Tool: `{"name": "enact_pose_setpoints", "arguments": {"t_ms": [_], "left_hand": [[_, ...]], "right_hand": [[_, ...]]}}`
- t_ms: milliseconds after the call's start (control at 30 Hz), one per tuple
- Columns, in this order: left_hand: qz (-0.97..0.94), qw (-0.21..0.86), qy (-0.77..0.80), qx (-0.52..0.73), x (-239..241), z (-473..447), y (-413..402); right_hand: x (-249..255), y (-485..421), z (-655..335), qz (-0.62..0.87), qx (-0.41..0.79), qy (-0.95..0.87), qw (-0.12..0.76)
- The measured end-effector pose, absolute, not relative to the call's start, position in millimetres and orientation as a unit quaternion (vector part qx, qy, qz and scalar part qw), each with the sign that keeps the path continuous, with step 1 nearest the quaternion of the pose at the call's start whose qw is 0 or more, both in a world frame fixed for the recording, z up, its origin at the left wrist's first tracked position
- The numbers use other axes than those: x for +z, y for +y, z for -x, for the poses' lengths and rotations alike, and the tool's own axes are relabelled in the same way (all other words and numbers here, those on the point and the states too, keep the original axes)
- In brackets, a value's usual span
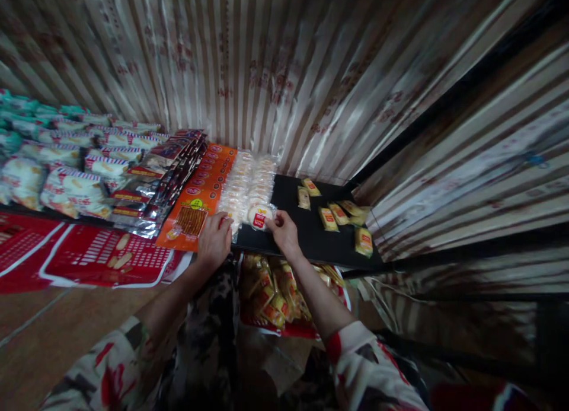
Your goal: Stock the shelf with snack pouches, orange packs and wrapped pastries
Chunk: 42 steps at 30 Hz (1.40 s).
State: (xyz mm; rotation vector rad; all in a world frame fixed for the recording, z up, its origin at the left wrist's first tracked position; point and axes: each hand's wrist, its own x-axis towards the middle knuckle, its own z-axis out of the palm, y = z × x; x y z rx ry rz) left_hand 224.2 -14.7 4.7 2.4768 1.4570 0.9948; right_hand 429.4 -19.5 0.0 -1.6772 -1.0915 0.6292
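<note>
My right hand (284, 232) pinches the right edge of a round white rice cracker packet (259, 216) with a red label. That packet lies at the front of the right-hand of two overlapping rows of clear-wrapped rice crackers (253, 179). At the front of the left row, the bent fingers of my left hand (216, 239) close on another rice cracker packet (235, 226), which they partly cover. An orange snack bag (191, 212) lies flat just left of that hand. Beneath everything is a black shelf (291, 236).
Small yellow packets (329, 219) lie scattered on the shelf's right part. Below its front edge, a red basket (311, 334) holds many more. Dark silver bags (151, 185) and white puffy bags (73, 191) stand at left, above red baskets (146, 260). A draped striped curtain (284, 73) closes the back.
</note>
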Motion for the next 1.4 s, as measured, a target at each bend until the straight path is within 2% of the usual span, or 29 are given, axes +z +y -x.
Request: {"name": "enact_pose_setpoints", "arguments": {"t_ms": [167, 367, 500, 700, 833, 967, 1167, 1400], "left_hand": [[-0.817, 0.069, 0.482, 0.311, 9.8, -221.6, -17.8], [-0.794, 0.115, 0.508, 0.313, 14.2, -221.5, -16.0], [-0.739, 0.181, 0.547, 0.347, 15.0, -226.1, -10.6], [-0.631, 0.312, 0.582, 0.409, 22.4, -226.2, -5.3], [-0.597, 0.352, 0.588, 0.416, 26.5, -221.0, -2.9], [-0.603, 0.352, 0.594, 0.399, 25.3, -216.8, 1.4], [-0.613, 0.338, 0.576, 0.421, 12.8, -221.6, 2.8], [-0.683, 0.198, 0.556, 0.430, 6.4, -228.7, -4.0]], "right_hand": [[13.5, -19.1, -435.9, 0.645, 0.326, -0.421, 0.548], [41.1, -18.3, -445.4, 0.627, 0.347, -0.427, 0.551], [51.9, -18.6, -437.9, 0.617, 0.361, -0.429, 0.553], [34.7, -32.6, -389.9, 0.608, 0.370, -0.454, 0.537], [12.1, -42.3, -348.7, 0.609, 0.370, -0.469, 0.521], [0.6, -42.4, -331.8, 0.631, 0.361, -0.445, 0.522], [11.1, -34.7, -359.6, 0.645, 0.336, -0.445, 0.523], [17.6, -32.7, -394.0, 0.647, 0.345, -0.403, 0.548]]}}
